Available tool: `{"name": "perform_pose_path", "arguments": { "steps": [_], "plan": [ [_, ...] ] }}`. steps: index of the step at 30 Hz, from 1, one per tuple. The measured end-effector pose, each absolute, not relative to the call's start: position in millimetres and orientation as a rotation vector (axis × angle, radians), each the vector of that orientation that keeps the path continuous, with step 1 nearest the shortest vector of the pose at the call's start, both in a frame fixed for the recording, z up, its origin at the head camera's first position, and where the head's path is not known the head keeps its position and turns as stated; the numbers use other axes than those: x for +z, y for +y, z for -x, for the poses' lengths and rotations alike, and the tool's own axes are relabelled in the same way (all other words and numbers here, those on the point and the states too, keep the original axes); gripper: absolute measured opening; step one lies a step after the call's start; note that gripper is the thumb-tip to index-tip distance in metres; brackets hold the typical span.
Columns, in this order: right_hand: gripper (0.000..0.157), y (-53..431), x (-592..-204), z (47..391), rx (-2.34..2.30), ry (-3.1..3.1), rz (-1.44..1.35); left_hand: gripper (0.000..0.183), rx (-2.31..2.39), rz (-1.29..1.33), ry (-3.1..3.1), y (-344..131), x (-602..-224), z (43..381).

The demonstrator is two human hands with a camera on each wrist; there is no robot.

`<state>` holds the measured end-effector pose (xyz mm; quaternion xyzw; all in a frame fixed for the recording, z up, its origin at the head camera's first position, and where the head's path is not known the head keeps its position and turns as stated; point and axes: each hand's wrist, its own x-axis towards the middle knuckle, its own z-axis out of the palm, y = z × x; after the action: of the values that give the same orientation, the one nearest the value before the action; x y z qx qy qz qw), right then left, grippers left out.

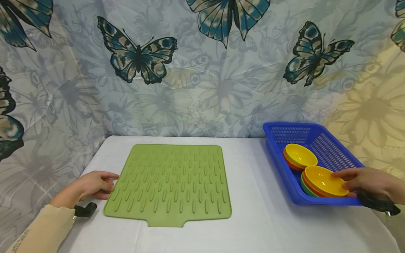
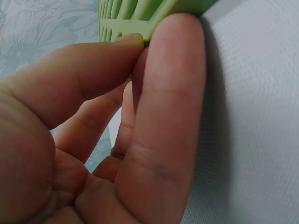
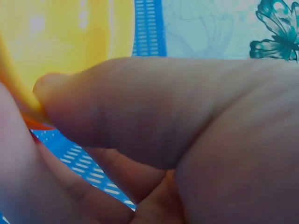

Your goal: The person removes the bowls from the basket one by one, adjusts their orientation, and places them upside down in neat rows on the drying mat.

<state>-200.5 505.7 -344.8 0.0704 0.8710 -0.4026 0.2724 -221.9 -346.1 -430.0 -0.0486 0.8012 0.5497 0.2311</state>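
A green ridged mat (image 1: 169,182) with a short tab at its front edge lies on the white-covered table. At its left edge, my left hand (image 1: 95,184) pinches the rim, thumb (image 2: 117,56) and a finger meeting at the mat's edge in the left wrist view. Over on the right, a blue basket (image 1: 281,179) holds two stacks of bowls. My right hand (image 1: 373,181) grips the rim of the front stack's top yellow bowl (image 1: 324,179), thumb (image 3: 93,102) on its inner side. Below that bowl show an orange bowl and a green bowl (image 1: 306,188).
Behind the front stack, another yellow bowl (image 1: 300,154) sits on an orange one (image 1: 290,164) in the basket. White cloth (image 1: 246,189) lies between mat and basket. A butterfly-patterned curtain (image 1: 205,95) hangs behind the table.
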Motion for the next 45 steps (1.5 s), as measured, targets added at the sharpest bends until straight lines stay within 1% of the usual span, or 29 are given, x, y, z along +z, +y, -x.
{"name": "perform_pose_path", "arguments": {
  "steps": [12,21,25,33,40,41,43,45],
  "plan": [
    [0.055,505.1,-343.4,198.0,-1.032,2.410,-0.129,0.063,1.532,0.131,2.192,-344.2,-429.3,218.5],
    [0.061,508.5,-337.0,193.7,-1.009,2.481,-0.199,0.063,1.542,0.127,2.179,-346.7,-432.2,219.4],
    [0.062,512.6,-331.8,192.5,-1.068,2.454,-0.241,0.063,1.546,0.126,2.171,-347.6,-433.4,219.8],
    [0.057,520.3,-329.3,190.4,-1.188,2.445,-0.287,0.063,1.547,0.132,2.176,-345.2,-431.9,219.3],
    [0.061,519.3,-323.5,191.2,-1.275,2.427,-0.277,0.062,1.545,0.133,2.175,-343.9,-431.1,219.6],
    [0.058,518.1,-322.3,191.6,-1.308,2.417,-0.275,0.063,1.543,0.133,2.177,-343.9,-431.1,219.8],
    [0.045,514.4,-320.1,192.1,-1.381,2.396,-0.277,0.063,1.537,0.132,2.184,-344.0,-431.1,220.4],
    [0.041,508.5,-316.4,192.4,-1.457,2.367,-0.270,0.063,1.528,0.133,2.194,-344.1,-430.9,221.1]
  ]
}}
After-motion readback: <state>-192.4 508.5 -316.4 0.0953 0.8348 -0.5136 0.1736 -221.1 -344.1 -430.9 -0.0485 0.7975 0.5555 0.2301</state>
